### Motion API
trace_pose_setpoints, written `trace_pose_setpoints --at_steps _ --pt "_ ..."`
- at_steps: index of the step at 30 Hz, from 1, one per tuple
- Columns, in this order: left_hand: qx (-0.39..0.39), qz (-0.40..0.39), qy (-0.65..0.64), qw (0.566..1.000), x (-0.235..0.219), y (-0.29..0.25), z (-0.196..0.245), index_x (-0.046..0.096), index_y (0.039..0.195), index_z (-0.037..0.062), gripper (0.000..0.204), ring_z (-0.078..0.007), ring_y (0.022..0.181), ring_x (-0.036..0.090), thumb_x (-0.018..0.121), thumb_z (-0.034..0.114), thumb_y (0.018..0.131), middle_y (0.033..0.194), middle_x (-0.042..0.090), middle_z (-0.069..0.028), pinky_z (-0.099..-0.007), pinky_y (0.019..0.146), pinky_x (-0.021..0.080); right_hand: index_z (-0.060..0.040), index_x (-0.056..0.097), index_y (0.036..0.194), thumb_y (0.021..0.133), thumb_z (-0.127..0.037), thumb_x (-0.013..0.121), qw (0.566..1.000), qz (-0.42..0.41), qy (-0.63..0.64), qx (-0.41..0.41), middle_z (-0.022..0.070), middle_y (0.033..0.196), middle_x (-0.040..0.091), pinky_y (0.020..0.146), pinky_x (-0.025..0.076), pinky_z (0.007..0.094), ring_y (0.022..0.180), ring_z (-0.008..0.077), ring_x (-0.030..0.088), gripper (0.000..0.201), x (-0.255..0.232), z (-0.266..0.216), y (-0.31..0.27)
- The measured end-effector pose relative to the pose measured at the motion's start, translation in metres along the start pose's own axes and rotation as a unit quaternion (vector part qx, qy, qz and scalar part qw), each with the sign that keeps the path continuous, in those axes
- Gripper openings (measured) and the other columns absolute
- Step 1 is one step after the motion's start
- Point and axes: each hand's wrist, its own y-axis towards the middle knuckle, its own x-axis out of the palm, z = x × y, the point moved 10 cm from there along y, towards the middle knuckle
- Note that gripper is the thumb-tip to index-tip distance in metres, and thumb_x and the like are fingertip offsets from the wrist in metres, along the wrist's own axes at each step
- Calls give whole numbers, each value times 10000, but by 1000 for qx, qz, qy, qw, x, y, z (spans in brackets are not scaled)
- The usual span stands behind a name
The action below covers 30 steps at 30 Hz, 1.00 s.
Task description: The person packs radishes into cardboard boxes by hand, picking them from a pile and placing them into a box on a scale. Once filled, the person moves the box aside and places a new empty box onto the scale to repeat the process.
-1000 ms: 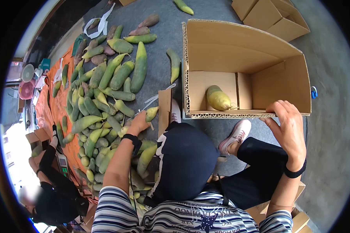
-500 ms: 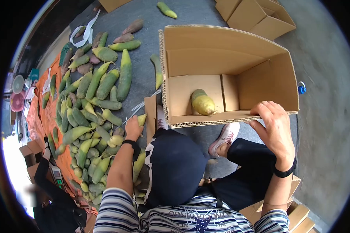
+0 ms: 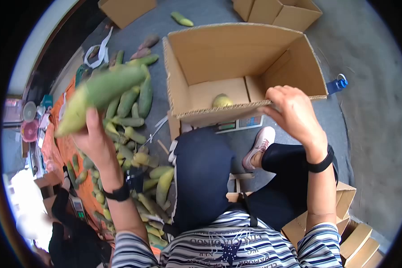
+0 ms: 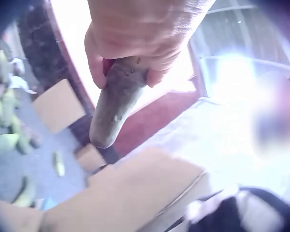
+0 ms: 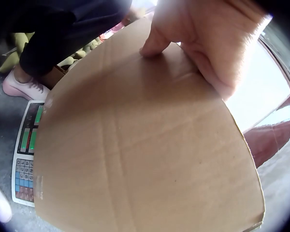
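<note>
A large green radish (image 3: 105, 91), blurred, is held up by the left hand (image 3: 95, 140) above the pile on the left. In the left wrist view the fingers of the left hand (image 4: 140, 34) curl round the radish (image 4: 113, 106), its rounded end pointing down. The right hand (image 3: 297, 116) grips the near top edge of the open cardboard box (image 3: 236, 51), which stands on a scale (image 3: 243, 123). Inside the box lies one radish (image 3: 222, 100), partly hidden by the near wall. In the right wrist view the thumb of the right hand (image 5: 203, 43) presses the box's outer wall (image 5: 145, 145).
Many radishes (image 3: 136, 109) lie on the floor and an orange sheet (image 3: 53, 152) at left. Another person (image 3: 73, 236) is at lower left. A blue bottle (image 3: 337, 85) stands right of the box; more cartons (image 3: 277, 13) are behind it and at lower right.
My left hand has risen from the pile and now holds a large radish. The box appears tilted towards me, showing the scale under it. My right hand has stayed on its edge.
</note>
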Motion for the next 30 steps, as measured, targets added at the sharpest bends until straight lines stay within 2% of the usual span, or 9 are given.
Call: trace_pose_setpoints --at_steps 3,5,8,14,15,18,21,25,30 --pt "101 -123 23 987 94 7 86 567 1145 -55 359 -174 989 631 689 134 865 1116 637 -127 -292 847 513 -34 503 747 754 -228 717 1000 3 12 -7 132 718 577 654 473 431 729 340 588 289 3 -1 -2" --pt "147 -239 34 959 153 -7 97 569 1125 -43 347 -155 964 635 696 148 865 1061 653 -106 -283 825 517 -32 510 753 757 -228 718 1000 9 13 -4 133 724 579 651 474 429 729 340 587 286 4 -1 -4" --pt "68 -298 64 950 189 -24 67 543 1162 -24 371 -130 969 606 701 143 871 1061 629 -86 -280 852 494 -30 514 755 768 -225 715 1000 20 5 -10 131 728 580 645 474 425 727 340 584 280 2 -2 -8" --pt "-55 -221 160 961 73 -29 -21 568 1102 -16 352 -137 903 618 683 228 876 960 650 -83 -281 787 502 -31 524 798 776 -230 715 1000 10 -11 -23 121 722 586 641 475 421 733 331 598 276 4 -3 -11" --pt "-82 -213 261 938 44 -42 -48 570 1095 -10 344 -131 885 614 674 240 883 938 647 -72 -282 769 500 -31 524 798 776 -230 715 1000 10 -9 -23 121 722 586 641 475 421 733 331 598 276 6 -3 -9" --pt "-174 -351 455 799 -37 -131 -175 573 1033 -5 384 -375 894 611 685 290 815 982 622 -234 -423 792 484 -33 512 796 777 -228 712 999 38 -15 -19 119 712 574 630 464 424 723 326 589 280 4 0 -6" --pt "-178 -474 580 638 -83 -245 -246 474 1159 14 592 -373 1057 561 757 298 724 1111 573 -212 -463 872 488 -33 502 783 773 -233 715 1000 10 -22 -11 119 713 572 626 459 423 719 322 582 291 8 0 -5" --pt "-288 -486 587 579 -103 -317 -278 473 1125 42 608 -366 1047 571 810 263 670 1108 580 -174 -463 849 499 -32 498 776 770 -237 718 1000 5 -23 1 120 716 574 633 458 421 719 322 580 300 8 -2 -4" --pt "-251 -463 615 587 -114 -332 -293 469 1104 43 588 -354 1026 582 808 261 676 1084 591 -168 -461 849 496 -32 501 763 764 -240 717 1000 10 -6 2 122 715 575 649 461 424 727 325 584 299 7 0 -3"
